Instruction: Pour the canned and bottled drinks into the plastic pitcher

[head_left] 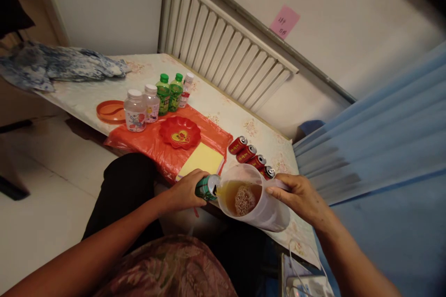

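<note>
My left hand [186, 191] is wrapped round a green can [206, 188], which is tipped with its opening at the pitcher's rim. Yellowish liquid runs from the can into the clear plastic pitcher [270, 213]. Inside the pitcher is brownish liquid with foam on top. The pitcher is tilted toward the can, and my right hand [296, 192] grips its handle. Several red cans [245, 153] stand in a row just behind the pitcher. A yellow pad [201, 161] lies behind my left hand.
An orange plastic bag [139, 145] lies under a red scalloped plate [180, 132]. Clear jars [135, 113], green bottles [175, 93] and an orange lid [110, 111] are on the table [146, 62]. Blue curtain [383, 148] hangs at right; a power strip [310, 286] is below.
</note>
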Demonstrator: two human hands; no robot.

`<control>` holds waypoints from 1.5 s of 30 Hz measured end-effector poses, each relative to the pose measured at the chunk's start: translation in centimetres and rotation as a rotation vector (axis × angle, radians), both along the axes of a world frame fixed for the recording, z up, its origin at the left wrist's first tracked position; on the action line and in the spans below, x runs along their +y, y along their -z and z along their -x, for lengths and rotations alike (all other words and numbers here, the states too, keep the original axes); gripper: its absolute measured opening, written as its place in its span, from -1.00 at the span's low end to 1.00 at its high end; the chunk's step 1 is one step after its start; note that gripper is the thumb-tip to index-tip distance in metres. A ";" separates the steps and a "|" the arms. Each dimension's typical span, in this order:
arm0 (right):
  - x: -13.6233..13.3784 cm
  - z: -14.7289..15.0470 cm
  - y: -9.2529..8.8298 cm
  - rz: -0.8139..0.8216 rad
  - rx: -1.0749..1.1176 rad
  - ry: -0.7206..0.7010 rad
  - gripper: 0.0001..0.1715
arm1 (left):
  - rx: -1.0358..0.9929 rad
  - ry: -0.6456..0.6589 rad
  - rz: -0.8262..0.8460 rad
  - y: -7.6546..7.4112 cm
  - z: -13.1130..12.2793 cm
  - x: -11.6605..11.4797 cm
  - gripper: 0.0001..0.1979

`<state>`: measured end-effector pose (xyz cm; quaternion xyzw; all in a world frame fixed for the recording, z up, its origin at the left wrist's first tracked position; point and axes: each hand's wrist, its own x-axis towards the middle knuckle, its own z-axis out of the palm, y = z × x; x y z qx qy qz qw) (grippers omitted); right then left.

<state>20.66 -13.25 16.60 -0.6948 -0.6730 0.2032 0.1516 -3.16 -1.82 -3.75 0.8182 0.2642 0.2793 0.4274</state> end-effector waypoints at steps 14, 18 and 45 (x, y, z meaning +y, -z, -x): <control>0.5 -2.6 4.7 -0.053 0.340 0.153 -0.48 | -0.028 -0.057 0.138 -1.4 1.2 0.8 -0.34; 0.9 -3.4 7.0 -0.100 0.553 0.242 -0.44 | -0.054 -0.089 0.176 -1.1 1.8 1.7 -0.32; 22.7 5.7 10.6 -0.545 1.290 0.318 -0.60 | -0.133 -0.196 0.397 3.9 4.6 4.1 -0.31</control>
